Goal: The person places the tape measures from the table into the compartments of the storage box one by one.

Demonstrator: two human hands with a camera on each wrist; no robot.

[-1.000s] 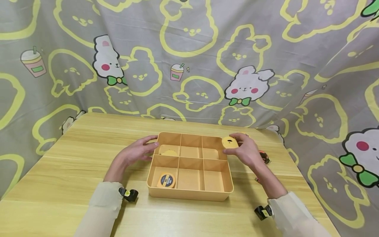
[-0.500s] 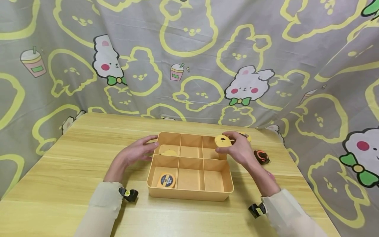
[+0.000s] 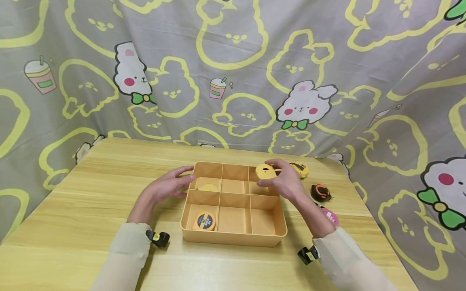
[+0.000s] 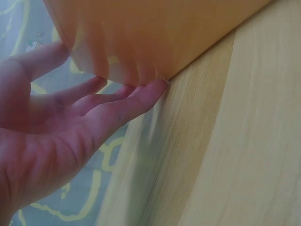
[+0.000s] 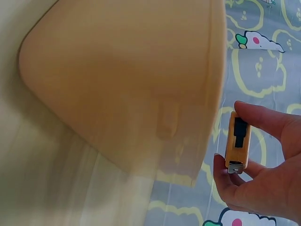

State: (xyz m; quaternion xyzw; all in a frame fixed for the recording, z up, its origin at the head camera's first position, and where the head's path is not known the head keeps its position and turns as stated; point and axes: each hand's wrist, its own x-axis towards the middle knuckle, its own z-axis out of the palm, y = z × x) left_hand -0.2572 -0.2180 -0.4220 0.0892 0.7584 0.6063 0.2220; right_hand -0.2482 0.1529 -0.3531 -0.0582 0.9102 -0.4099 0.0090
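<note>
A tan box (image 3: pixel 233 239) with several compartments stands on the table. My left hand (image 3: pixel 169 184) touches its left side with extended fingers; the left wrist view shows the fingertips (image 4: pixel 155 89) low against the wall. My right hand (image 3: pixel 287 184) pinches a yellow tape measure (image 3: pixel 265 171) between thumb and fingers, over the back right compartment. In the right wrist view, its black lock button and metal hook face the camera. An orange tape measure (image 3: pixel 204 222) with a dark round label lies in the front left compartment. A yellow thing (image 3: pixel 208 187), partly hidden, is in the back left one.
Right of the box lie a yellow tape measure (image 3: pixel 300 169), a black and orange tape measure (image 3: pixel 321 192) and a pink rounded thing (image 3: pixel 330 217), partly behind the right forearm. A patterned curtain (image 3: pixel 240 81) hangs behind the wooden table (image 3: pixel 91 194).
My right hand has moved left with the yellow tape measure, from the box's right rim to over the back right compartment. Things behind that arm came into view. The left hand stayed put.
</note>
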